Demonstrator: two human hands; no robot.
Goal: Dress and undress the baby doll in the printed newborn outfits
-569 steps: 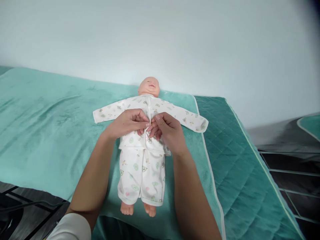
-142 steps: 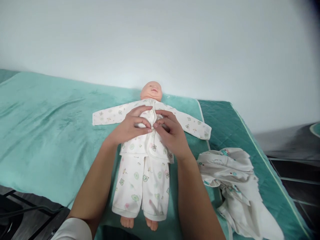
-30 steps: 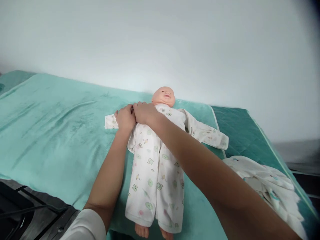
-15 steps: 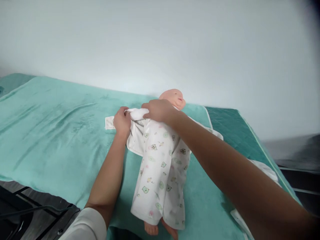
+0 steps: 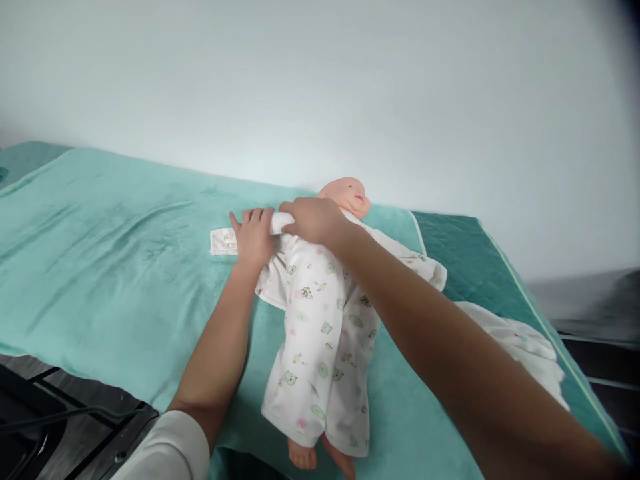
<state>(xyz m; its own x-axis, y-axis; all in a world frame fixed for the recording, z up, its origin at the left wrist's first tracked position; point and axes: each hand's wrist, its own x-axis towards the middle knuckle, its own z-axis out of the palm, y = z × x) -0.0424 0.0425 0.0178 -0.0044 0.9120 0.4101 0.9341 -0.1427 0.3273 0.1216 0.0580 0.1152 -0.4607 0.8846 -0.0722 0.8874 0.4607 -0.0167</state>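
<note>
A baby doll lies on its back, head at the far end and bare feet towards me. It wears white trousers with a small animal print. A matching baby shirt is spread open under it, its sleeve end sticking out on the left. My left hand lies over that sleeve with its fingers spread. My right hand is closed at the doll's chest, pinching a folded white edge of the shirt. Both hands hide part of the doll's upper body.
A light green blanket covers the table, over a darker green quilted pad. Another white garment lies at the right, partly behind my right forearm. A pale wall stands behind. Dark chair parts are at the lower left.
My left hand has opened from its grip on the cloth and moved right, towards my right hand. My right hand stays at the chest. More of the white garment at the right shows.
</note>
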